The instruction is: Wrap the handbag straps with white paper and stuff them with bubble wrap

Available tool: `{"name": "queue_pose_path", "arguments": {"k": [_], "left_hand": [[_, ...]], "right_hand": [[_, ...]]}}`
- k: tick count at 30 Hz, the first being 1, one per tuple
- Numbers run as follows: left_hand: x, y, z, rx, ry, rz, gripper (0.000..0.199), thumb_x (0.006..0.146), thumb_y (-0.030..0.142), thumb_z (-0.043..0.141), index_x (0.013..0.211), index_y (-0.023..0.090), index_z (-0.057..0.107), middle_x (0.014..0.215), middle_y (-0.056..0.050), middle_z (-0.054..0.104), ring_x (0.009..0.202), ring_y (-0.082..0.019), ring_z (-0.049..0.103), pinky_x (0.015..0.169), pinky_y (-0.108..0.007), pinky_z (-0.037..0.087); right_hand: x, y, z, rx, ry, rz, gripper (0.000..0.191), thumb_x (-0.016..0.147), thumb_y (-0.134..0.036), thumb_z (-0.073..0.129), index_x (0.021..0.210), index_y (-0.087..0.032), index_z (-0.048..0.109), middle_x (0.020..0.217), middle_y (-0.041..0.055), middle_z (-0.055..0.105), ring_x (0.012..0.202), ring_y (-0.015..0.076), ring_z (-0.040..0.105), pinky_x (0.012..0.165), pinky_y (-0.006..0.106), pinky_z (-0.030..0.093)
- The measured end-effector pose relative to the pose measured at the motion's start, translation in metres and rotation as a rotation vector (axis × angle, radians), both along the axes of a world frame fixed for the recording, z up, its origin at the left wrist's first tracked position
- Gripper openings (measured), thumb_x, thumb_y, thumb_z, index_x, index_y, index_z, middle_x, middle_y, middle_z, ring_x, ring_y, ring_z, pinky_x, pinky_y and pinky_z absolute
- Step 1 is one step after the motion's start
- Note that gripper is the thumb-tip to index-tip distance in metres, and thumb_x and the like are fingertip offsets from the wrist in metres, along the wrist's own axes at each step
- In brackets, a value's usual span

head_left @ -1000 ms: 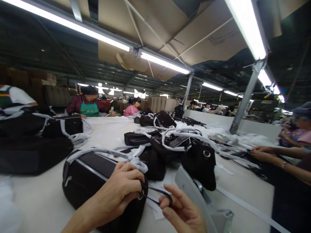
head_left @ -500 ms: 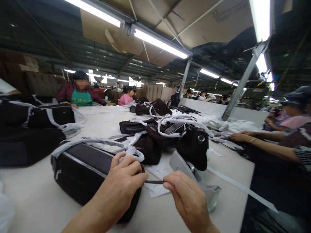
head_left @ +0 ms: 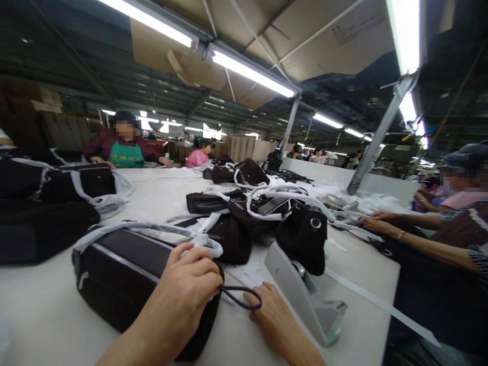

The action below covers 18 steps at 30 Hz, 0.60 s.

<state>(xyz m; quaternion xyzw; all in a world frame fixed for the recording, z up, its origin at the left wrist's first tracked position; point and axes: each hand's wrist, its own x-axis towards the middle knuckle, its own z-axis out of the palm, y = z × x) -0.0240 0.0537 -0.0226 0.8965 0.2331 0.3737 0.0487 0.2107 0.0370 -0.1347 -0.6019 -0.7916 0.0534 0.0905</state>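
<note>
A dark travel bag (head_left: 118,282) lies on the table in front of me, with a silvery zip along its top and a handle wrapped in white paper (head_left: 137,223). My left hand (head_left: 186,290) is closed over the bag's right end, gripping the base of a thin dark cord loop (head_left: 234,288). The loop sticks out to the right, slack and curved. At its far end the fingers of my right hand (head_left: 272,315) are bent and closed on it; their tips are partly hidden. Right of that hand stands a grey tape dispenser (head_left: 301,300).
Several dark bags (head_left: 236,234) with wrapped handles are heaped mid-table, and more bags (head_left: 49,229) lie at the left. A white strip (head_left: 381,300) crosses the right edge. A co-worker's hands (head_left: 385,223) handle straps at the right. Another co-worker in a green apron (head_left: 127,154) is across the table.
The cord was pulled straight between my hands; now it hangs slack as an open loop. My right hand has moved slightly left and down, and my left hand slightly left.
</note>
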Motion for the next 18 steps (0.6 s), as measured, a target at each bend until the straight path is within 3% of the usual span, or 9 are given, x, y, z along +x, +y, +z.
{"name": "queue_pose_path", "arguments": {"k": [2, 5, 10, 15, 18], "left_hand": [[0.001, 0.000, 0.001, 0.013, 0.052, -0.052, 0.022, 0.094, 0.009, 0.048, 0.083, 0.021, 0.062, 0.088, 0.002, 0.070, 0.092, -0.017, 0.061, 0.100, -0.037, 0.028], [0.003, 0.002, 0.007, -0.048, 0.141, -0.070, 0.026, 0.092, 0.004, 0.047, 0.074, 0.018, 0.059, 0.079, 0.001, 0.067, 0.077, -0.015, 0.060, 0.089, -0.032, 0.037], [0.005, 0.010, 0.014, -0.168, 0.142, -0.009, 0.021, 0.088, 0.007, 0.061, 0.073, 0.020, 0.065, 0.074, 0.003, 0.066, 0.074, -0.015, 0.059, 0.068, -0.027, 0.037], [0.006, 0.006, 0.014, -0.164, 0.168, -0.004, 0.024, 0.090, 0.006, 0.054, 0.078, 0.020, 0.068, 0.078, 0.000, 0.069, 0.076, -0.017, 0.062, 0.070, -0.027, 0.038], [0.008, 0.001, 0.018, -0.118, 0.213, 0.002, 0.029, 0.093, 0.007, 0.047, 0.084, 0.020, 0.070, 0.082, -0.003, 0.070, 0.078, -0.019, 0.063, 0.073, -0.030, 0.039]], "right_hand": [[-0.001, -0.001, 0.002, 0.009, 0.002, -0.003, 0.017, 0.084, -0.003, 0.064, 0.083, -0.016, 0.075, 0.091, 0.0103, 0.074, 0.093, 0.0280, 0.066, 0.087, 0.038, 0.046], [0.006, -0.005, 0.012, 0.048, 0.046, 0.018, 0.016, 0.090, -0.009, 0.062, 0.084, -0.020, 0.072, 0.096, 0.0041, 0.072, 0.095, 0.0221, 0.065, 0.084, 0.032, 0.045], [0.033, -0.019, 0.042, 0.141, 0.411, 0.102, 0.019, 0.096, -0.019, 0.057, 0.083, -0.023, 0.070, 0.094, 0.0014, 0.071, 0.092, 0.0179, 0.065, 0.084, 0.026, 0.046], [0.042, -0.034, 0.074, 0.226, 0.584, 0.081, 0.018, 0.094, -0.026, 0.060, 0.082, -0.025, 0.074, 0.088, 0.0019, 0.070, 0.077, 0.0160, 0.065, 0.069, 0.022, 0.048], [0.033, -0.043, 0.084, 0.334, 0.634, 0.071, 0.015, 0.091, -0.027, 0.064, 0.080, -0.026, 0.075, 0.082, 0.0015, 0.069, 0.071, 0.0153, 0.063, 0.064, 0.021, 0.047]]}}
